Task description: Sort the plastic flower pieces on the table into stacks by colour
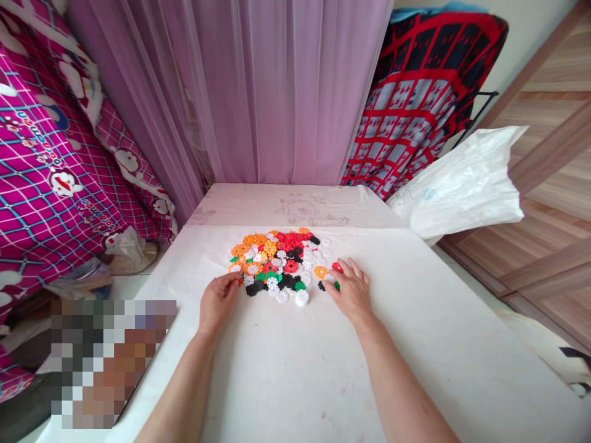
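Note:
A pile of plastic snowflake discs [290, 266] in orange, red, white, black and green lies in the middle of the white-covered table [295, 363]. At the pile's left edge is my left hand [218, 299], thumb and forefinger pinched together beside an orange-red disc; what they grip, if anything, is hidden. My right hand [351, 289] is over a few loose discs to the right of the pile, its fingers spread. Near its fingertips lie an orange disc [320, 272] and a red disc [337, 267]. A white disc stack [301, 298] sits at the pile's front edge.
A purple curtain [295, 92] hangs behind the table. On the right a white plastic bag [466, 184] leans at the table's edge, before a wooden cabinet [549, 203]. Patterned cloths hang on both sides. A pixelated patch [113, 369] covers the table's left edge.

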{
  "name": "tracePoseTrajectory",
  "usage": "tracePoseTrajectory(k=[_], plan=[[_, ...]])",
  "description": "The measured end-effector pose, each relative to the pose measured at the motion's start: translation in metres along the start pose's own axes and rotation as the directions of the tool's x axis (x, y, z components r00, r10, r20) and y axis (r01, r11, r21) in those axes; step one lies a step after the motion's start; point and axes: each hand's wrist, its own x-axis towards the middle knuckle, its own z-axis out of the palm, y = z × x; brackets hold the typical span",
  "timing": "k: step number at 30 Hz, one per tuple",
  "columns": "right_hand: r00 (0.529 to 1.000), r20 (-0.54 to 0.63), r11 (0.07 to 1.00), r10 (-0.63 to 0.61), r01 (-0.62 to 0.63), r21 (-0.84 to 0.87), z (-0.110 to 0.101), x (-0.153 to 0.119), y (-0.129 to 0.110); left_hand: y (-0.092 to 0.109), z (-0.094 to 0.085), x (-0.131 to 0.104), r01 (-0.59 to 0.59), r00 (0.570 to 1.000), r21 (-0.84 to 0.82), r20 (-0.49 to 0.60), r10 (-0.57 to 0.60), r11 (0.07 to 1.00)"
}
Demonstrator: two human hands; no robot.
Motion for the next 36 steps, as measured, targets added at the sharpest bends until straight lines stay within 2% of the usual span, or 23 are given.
tracePoseTrajectory(k=[12, 16, 25, 32, 36], plan=[[0.997, -0.041, 0.997, 0.063, -0.061, 0.049, 0.006, -0.005, -0.004, 0.002, -0.001, 0.0, -0.024, 1.0, 0.023, -0.014, 0.024, 0.999], [0.992, -0.05, 0.99, 0.113, -0.108, 0.088, 0.009, -0.007, -0.001, 0.002, -0.001, 0.0, -0.014, 1.0, 0.018, -0.014, 0.014, 1.0], [0.988, -0.061, 0.987, 0.14, -0.134, 0.089, 0.011, -0.01, 0.0, 0.0, 0.0, 0.0, 0.003, 1.0, 0.008, -0.016, -0.003, 1.0], [0.976, -0.167, 0.974, 0.143, -0.108, 0.201, 0.015, -0.007, 0.002, -0.001, 0.0, 0.0, 0.004, 1.0, 0.004, -0.005, -0.004, 1.0], [0.969, -0.239, 0.95, 0.06, 0.018, 0.311, 0.007, -0.007, -0.012, 0.0, 0.0, 0.0, 0.006, 1.0, -0.002, -0.008, -0.006, 1.0]])
